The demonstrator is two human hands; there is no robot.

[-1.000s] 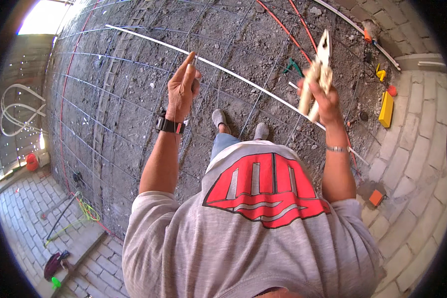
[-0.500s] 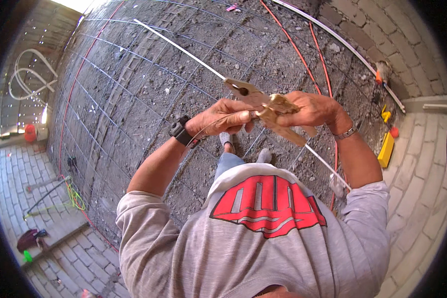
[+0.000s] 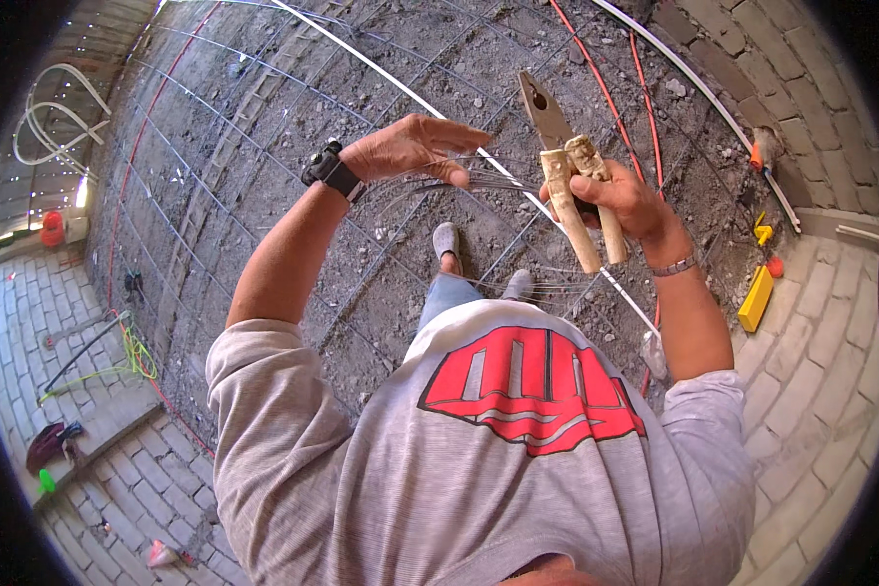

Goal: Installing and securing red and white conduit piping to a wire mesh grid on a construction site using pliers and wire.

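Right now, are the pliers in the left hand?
No, the right hand grips the pliers by their pale handles.

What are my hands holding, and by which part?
Your right hand holds pliers by the handles. Your left hand is open near wires; whether the right grips those too is unclear.

The left hand (image 3: 408,149) is held palm-inward, its fingers (image 3: 462,134) stretched rightward and parted from the thumb (image 3: 451,174); the right hand (image 3: 629,202) is curled tight; both forearms (image 3: 281,259) are extended forward.
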